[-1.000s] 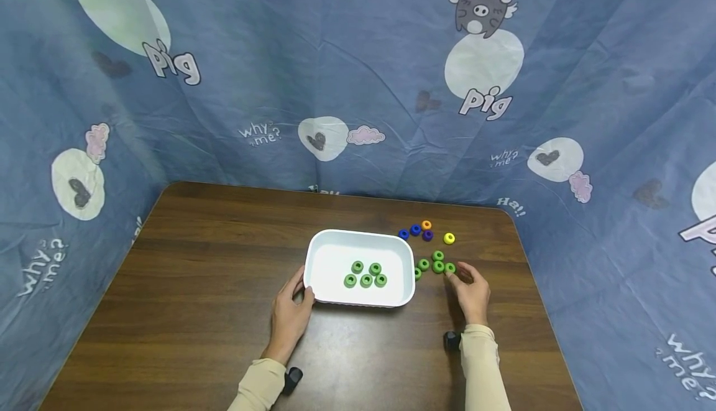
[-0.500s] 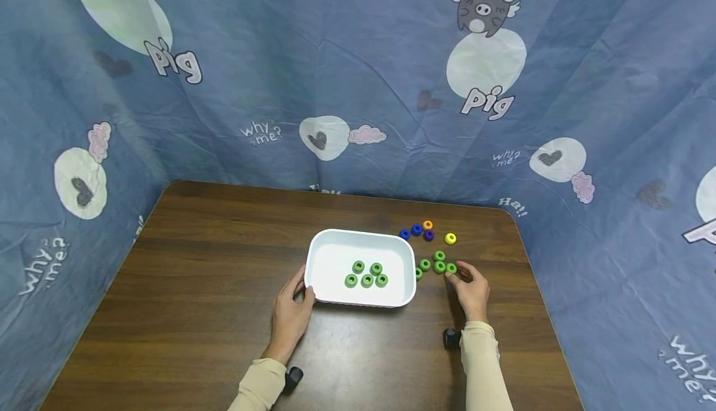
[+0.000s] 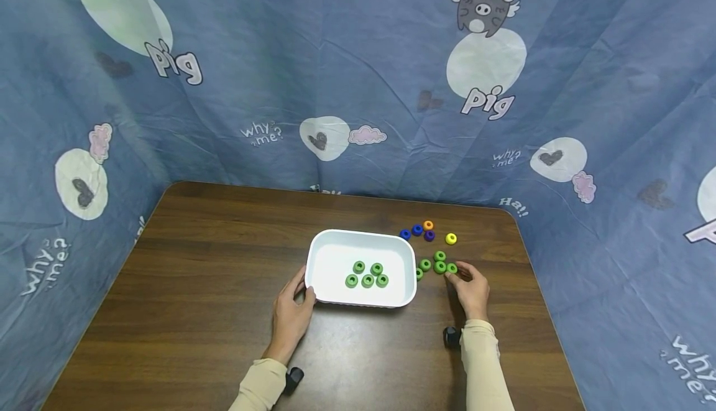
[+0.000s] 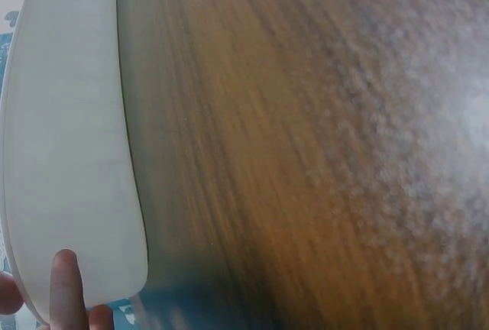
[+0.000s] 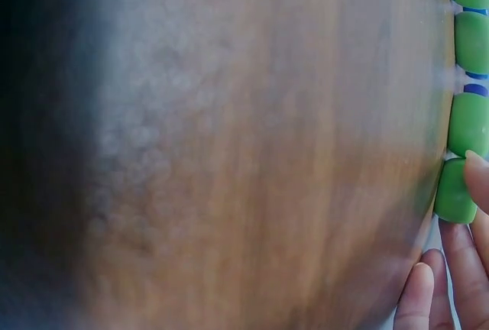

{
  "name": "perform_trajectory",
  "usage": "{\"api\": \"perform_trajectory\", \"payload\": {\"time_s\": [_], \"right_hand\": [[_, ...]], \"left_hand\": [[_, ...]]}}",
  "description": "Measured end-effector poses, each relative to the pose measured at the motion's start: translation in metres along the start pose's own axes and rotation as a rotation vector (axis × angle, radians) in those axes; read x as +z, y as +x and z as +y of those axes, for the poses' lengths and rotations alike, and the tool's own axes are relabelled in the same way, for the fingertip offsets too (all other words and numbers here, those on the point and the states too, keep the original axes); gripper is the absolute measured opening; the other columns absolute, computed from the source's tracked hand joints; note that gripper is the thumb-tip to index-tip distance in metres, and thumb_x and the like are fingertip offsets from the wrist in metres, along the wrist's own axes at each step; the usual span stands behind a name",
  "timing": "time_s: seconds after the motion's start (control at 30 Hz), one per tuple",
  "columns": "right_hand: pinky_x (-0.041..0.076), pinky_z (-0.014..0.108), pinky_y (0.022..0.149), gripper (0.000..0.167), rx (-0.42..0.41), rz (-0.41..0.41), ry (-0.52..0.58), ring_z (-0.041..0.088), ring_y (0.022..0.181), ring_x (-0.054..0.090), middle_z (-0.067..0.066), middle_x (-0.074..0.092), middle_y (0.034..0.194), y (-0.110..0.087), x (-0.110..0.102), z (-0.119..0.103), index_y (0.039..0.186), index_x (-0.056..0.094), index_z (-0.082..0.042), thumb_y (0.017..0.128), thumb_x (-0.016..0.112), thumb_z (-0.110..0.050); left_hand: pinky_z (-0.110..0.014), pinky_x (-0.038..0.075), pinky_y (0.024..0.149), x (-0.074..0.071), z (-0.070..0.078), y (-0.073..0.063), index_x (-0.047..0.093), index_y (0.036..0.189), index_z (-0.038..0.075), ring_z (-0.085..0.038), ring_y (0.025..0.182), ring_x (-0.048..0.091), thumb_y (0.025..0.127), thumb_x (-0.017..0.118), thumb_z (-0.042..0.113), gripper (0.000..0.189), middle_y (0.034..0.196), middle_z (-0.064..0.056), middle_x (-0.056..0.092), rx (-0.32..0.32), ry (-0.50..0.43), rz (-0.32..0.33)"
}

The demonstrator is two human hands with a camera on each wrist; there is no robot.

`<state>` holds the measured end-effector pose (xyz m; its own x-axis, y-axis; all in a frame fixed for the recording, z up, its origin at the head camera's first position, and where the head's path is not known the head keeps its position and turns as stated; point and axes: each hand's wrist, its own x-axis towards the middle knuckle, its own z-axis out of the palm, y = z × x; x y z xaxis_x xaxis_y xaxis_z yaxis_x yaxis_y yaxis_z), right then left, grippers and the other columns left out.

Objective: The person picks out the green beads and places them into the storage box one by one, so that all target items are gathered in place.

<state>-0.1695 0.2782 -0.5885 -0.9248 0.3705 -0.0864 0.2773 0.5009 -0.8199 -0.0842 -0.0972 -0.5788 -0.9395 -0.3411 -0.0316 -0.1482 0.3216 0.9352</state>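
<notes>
- five green ring beads [image 3: 367, 285] lie flat, holes up, inside the white rectangular tray [image 3: 335, 252], mostly towards its near long edge.
- tray sits on the brown wood-grain table [image 3: 212, 274], long axis running roughly along the table's far edge.
- left hand [image 3: 292, 311] at the tray's near left corner: thumb pressed on the outer long wall, fingers round the left short end, holding it.
- right hand [image 3: 472, 290]: thumb and fingertip pinching the end green bead [image 5: 455, 192]; remaining fingertips below, not on it.
- that bead appears to rest on the table, at the right end of the loose group, just beside its neighbour; touching or not, cannot tell.
- key relation, by my judgement: tray lies left of the right fingers, its right short edge nearest, four other loose green beads [image 3: 440, 271] between. right hand much the nearer. bead round from above, no long axis to mind.
- leftmost loose green partly hidden by the tray's rim.
- nearer the table's far edge: two blue beads [image 3: 417, 233], purple bead [image 3: 429, 239], orange bead [image 3: 428, 229]; yellow bead [image 3: 450, 242] apart, towards the far right corner.
</notes>
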Motion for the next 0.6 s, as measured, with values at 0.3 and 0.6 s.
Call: {"api": "perform_trajectory", "payload": {"time_s": [0.3,0.6], "right_hand": [[0.048,0.05,0.104,0.041,0.0,-0.001,-0.02,0.037,0.12,0.06,0.025,0.067,0.127,-0.0005,-0.0008,-0.0006,0.125,0.067,-0.002,0.086,0.076,-0.011],[0.048,0.051,0.103,0.042,0.016,0.006,-0.027,0.038,0.119,0.061,0.024,0.068,0.126,-0.0016,-0.0014,-0.001,0.124,0.068,-0.002,0.085,0.078,-0.014]], "left_hand": [[-0.046,0.053,0.106,-0.0004,-0.0002,-0.0003,0.054,0.145,0.01,-0.033,0.13,0.06,0.095,0.061,0.007,0.05,0.147,-0.015,0.057,0.006,0.008,-0.003],[-0.046,0.053,0.106,-0.0003,0.001,0.0001,0.055,0.144,0.009,-0.033,0.129,0.061,0.094,0.061,0.006,0.05,0.146,-0.015,0.058,0.007,0.004,0.006]]}}
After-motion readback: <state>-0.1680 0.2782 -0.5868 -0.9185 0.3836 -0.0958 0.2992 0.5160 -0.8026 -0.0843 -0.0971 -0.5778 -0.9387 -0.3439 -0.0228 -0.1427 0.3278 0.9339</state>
